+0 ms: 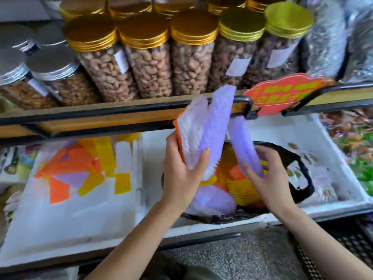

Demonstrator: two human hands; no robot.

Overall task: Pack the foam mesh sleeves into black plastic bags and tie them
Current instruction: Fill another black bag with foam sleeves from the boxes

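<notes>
My left hand (181,174) grips a small stack of foam mesh sleeves (203,134), purple, white and orange, held upright above the bag. A single purple sleeve (245,146) is in my right hand (268,178), tilted down toward the bag's mouth. The black plastic bag (302,172) lies open in a white foam box, its handle loop at the right. Inside it sit purple, yellow and orange sleeves (240,188).
A clear bag of loose orange, yellow and purple sleeves (80,170) lies at the left. Above, a shelf edge (121,112) carries nut jars with gold lids (149,63) and a red sign (282,93). Wrapped sweets (355,142) fill the right side.
</notes>
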